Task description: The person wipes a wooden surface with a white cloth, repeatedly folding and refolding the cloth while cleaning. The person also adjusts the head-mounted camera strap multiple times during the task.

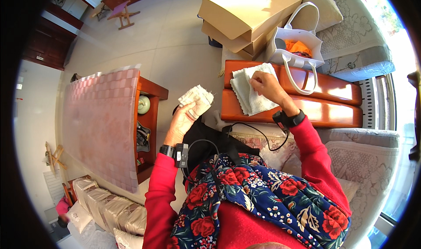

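Observation:
My left hand grips a small folded cream-white cloth with a frayed edge, raised in front of my lap. Its thumb lies across the cloth's near side. To the right, my right hand is closed with curled fingers, over a pale folded towel on an orange-brown wooden bench. The fingertips are turned under, so whether they pinch the towel or something else is hidden. The towel lies in layers, its edges uneven.
A white tote bag with orange fabric inside stands at the bench's far side. Behind it are stacked cardboard boxes. At left is a low table with a checked cover and open shelves. A black cable loops near my right forearm.

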Motion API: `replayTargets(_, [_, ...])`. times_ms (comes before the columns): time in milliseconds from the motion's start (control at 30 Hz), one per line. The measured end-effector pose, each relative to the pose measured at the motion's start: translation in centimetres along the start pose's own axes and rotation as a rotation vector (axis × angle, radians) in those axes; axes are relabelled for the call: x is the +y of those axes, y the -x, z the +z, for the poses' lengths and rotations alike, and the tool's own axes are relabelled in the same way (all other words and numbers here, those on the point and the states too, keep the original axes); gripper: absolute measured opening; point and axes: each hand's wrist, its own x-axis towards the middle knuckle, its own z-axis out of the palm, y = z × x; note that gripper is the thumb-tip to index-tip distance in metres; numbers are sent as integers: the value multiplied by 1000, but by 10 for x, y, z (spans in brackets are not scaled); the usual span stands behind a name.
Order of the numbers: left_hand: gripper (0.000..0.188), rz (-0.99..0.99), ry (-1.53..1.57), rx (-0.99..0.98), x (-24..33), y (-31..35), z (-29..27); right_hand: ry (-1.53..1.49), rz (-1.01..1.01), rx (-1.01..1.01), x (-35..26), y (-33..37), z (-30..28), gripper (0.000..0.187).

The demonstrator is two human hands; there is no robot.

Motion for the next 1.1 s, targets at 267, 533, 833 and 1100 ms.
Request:
replayTargets(267, [45,-10,-6,-36,-1,-5,6,8,-101,-54,-11,13,28,14])
replayTargets(533, [45,1,-17,-16,2,-4,8,-13,-194,148,4,28,7,22])
replayTargets(833, [45,-17,22,-60,-2,-10,6,262,190,346,32,55,-21,37])
replayTargets(1100, [44,-7,30,-28,-1,-6,6,272,228,296,47,40,-10,52])
